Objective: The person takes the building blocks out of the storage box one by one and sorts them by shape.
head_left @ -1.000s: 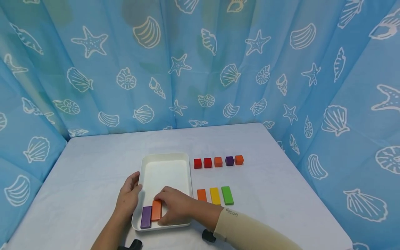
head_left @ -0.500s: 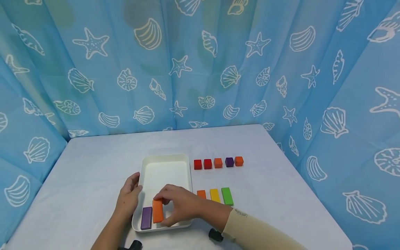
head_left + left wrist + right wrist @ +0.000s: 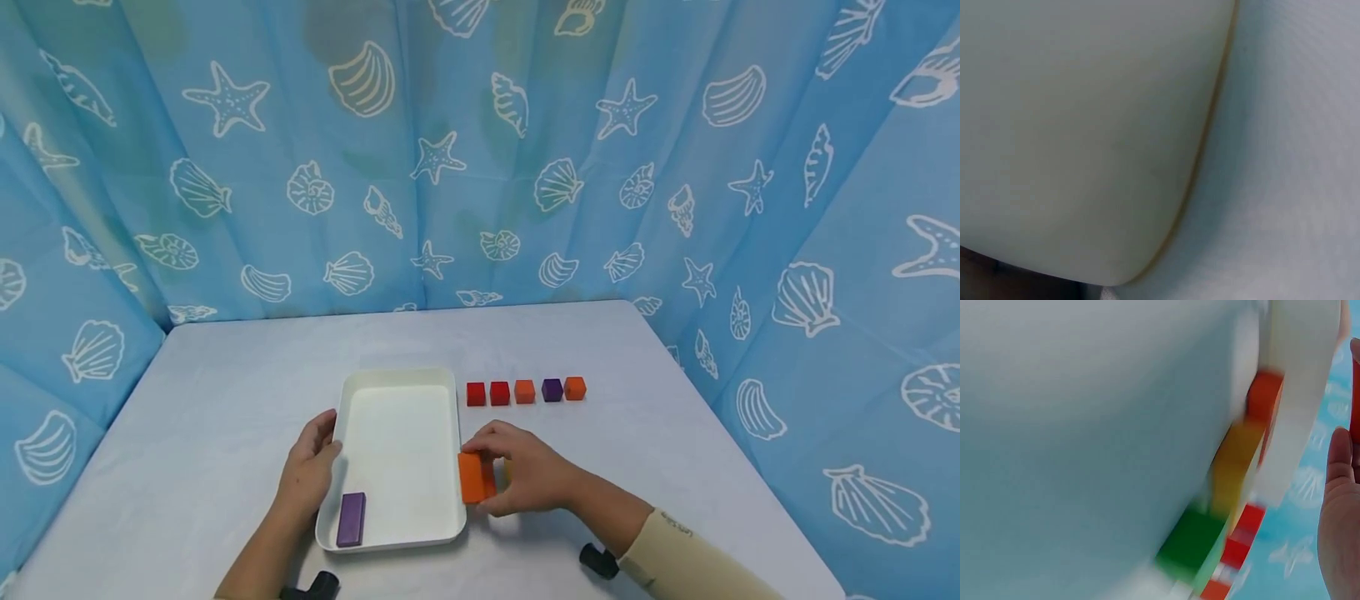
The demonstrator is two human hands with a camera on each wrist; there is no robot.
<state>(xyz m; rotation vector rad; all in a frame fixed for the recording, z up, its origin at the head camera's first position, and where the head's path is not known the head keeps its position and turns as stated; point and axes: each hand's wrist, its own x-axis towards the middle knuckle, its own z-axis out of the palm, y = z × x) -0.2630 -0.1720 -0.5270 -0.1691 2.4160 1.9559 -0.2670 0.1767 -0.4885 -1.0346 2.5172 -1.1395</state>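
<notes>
My right hand (image 3: 536, 471) pinches an orange rectangular block (image 3: 470, 478) between thumb and fingers, over the tray's right rim. In the right wrist view, that hand shows at the right edge with a sliver of the held block (image 3: 1355, 406). My left hand (image 3: 309, 462) rests against the left side of the white tray (image 3: 401, 442), fingers along its outer wall. A purple block (image 3: 351, 520) lies in the tray's near left corner. A second orange block (image 3: 1264, 400) stands in a row with a yellow block (image 3: 1235, 462) and a green block (image 3: 1191, 544); my right hand largely covers this row in the head view.
Behind the blocks, a row of small cubes runs to the right of the tray: two red cubes (image 3: 487, 393), an orange-red cube (image 3: 524, 392), a purple cube (image 3: 552, 390) and an orange cube (image 3: 575, 388). A blue shell-print curtain (image 3: 450, 167) surrounds the white table (image 3: 247, 375).
My right hand has lifted the orange block from beside the purple one and carried it right, to the tray's right rim. The left hand has stayed at the tray's side.
</notes>
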